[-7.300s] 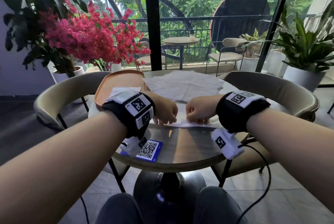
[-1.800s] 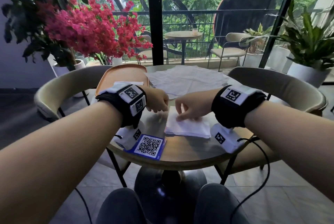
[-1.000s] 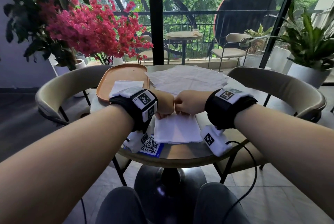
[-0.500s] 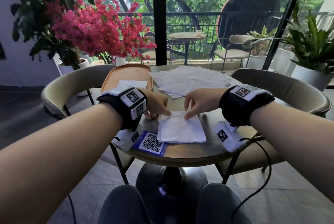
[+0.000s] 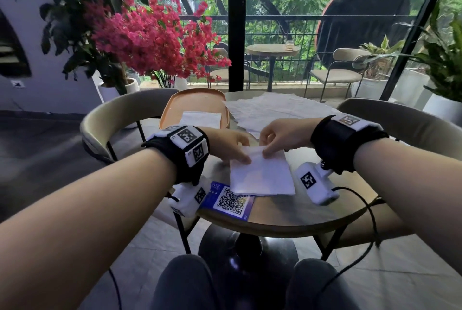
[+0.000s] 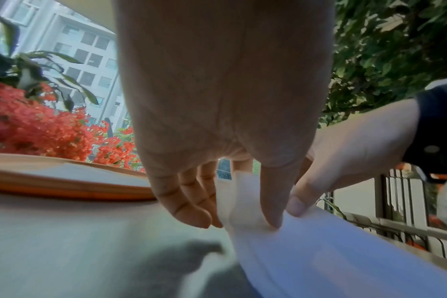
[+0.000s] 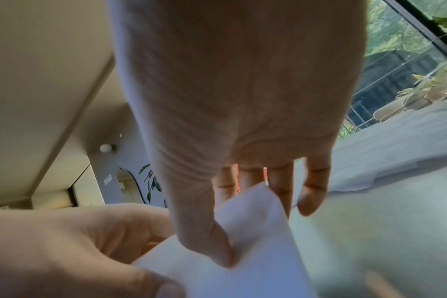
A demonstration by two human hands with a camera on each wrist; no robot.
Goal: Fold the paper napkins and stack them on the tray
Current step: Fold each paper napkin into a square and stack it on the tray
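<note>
A folded white napkin [image 5: 262,174] lies on the round table near me. My left hand [image 5: 231,146] pinches its far left corner between thumb and fingers [image 6: 269,205]. My right hand [image 5: 277,138] pinches the far edge beside it, thumb [image 7: 204,231] on top of the paper [image 7: 248,248]. That far edge is lifted slightly off the table. The orange tray [image 5: 192,104] sits at the back left with one folded napkin [image 5: 201,119] on it. A pile of unfolded napkins [image 5: 277,112] lies behind my hands.
A blue QR card [image 5: 228,201] lies at the table's near edge, partly under the napkin. Beige chairs [image 5: 120,119] stand left and right [image 5: 405,119] of the table. Red flowers [image 5: 155,37] and potted plants stand behind the tray.
The napkin went from a long strip to a folded rectangle. My hands, which pressed flat on its far edge half a second ago, now pinch that edge and lift it.
</note>
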